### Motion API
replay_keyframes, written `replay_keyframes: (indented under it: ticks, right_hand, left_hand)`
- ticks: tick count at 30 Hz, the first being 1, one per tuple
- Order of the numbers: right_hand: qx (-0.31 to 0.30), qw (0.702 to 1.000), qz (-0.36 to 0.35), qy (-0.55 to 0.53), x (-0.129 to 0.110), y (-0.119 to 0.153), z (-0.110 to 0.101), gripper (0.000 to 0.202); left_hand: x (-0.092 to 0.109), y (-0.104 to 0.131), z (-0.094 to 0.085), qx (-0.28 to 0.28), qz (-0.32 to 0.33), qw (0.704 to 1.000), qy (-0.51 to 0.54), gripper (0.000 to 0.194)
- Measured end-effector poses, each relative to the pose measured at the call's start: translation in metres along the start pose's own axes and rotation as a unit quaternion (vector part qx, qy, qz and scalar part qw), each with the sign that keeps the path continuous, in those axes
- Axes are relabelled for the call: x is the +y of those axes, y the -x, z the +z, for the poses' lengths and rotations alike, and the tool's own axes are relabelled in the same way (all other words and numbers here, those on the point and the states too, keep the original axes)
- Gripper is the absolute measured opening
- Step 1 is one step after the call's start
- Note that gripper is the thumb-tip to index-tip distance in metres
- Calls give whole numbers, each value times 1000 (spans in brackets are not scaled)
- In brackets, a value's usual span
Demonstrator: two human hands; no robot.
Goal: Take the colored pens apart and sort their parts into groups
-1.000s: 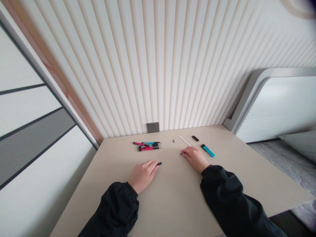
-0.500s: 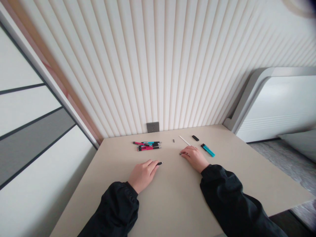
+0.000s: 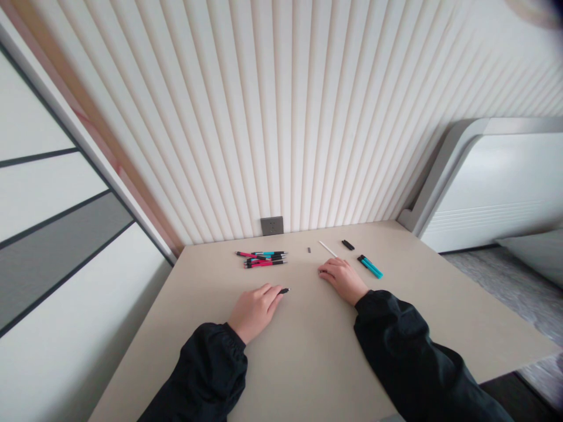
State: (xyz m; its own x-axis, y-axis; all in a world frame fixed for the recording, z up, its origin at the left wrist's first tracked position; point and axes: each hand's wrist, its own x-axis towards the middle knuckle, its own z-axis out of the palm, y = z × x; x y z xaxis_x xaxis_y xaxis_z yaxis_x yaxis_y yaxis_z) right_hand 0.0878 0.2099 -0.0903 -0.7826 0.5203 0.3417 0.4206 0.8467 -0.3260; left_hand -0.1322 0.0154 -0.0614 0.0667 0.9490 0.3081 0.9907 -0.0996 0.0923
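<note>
My left hand [image 3: 255, 310] rests on the beige table [image 3: 303, 340], its fingers closed on a pen part with a black tip [image 3: 285, 291] that sticks out to the right. My right hand [image 3: 343, 280] lies on the table with its fingers pressed together on something small, mostly hidden under them. Just beyond it is a thin white stick [image 3: 328, 248]. Right of that hand lie turquoise barrels [image 3: 372, 266] with dark ends, and a black piece [image 3: 348, 245] is farther back. Several pink, turquoise and black pens [image 3: 264, 259] form a pile beyond my left hand.
A tiny grey piece [image 3: 309, 250] lies near the back centre. Behind the table stands a ribbed wall [image 3: 281, 117] with a dark socket [image 3: 271, 225]. To the right is a pale headboard [image 3: 497, 181]; white and grey panels [image 3: 53, 234] stand left.
My right hand has shifted slightly left, and its fingers now cover more of the small thing under them. My left hand has stayed in place.
</note>
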Motion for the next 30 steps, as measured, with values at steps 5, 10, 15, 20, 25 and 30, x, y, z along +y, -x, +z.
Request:
replay_keyframes:
  ticks: [5,10,15,20,25,30]
  right_hand:
    - [-2,1000,-7,-8,-1,-1,-1,24]
    - [-12,1000,-16,-19,-1,-1,0,22]
    - [-3,1000,-6,-7,3,1,-2,25]
    - [4,1000,8,9,7,6,-5,23]
    - [-1,1000,10,3,4,6,-4,23]
    - [13,1000,10,3,-2,5,-11,27]
  left_hand:
    - [-1,0,0,8,3,1000,14,30]
    - [-1,0,1,17,3,1000,23,30]
    - [-1,0,1,8,-4,1000,19,29]
    - [-2,0,1,14,0,1000,26,29]
    - [-2,0,0,1,3,1000,11,30]
    - [-1,0,0,-6,0,1000,2,30]
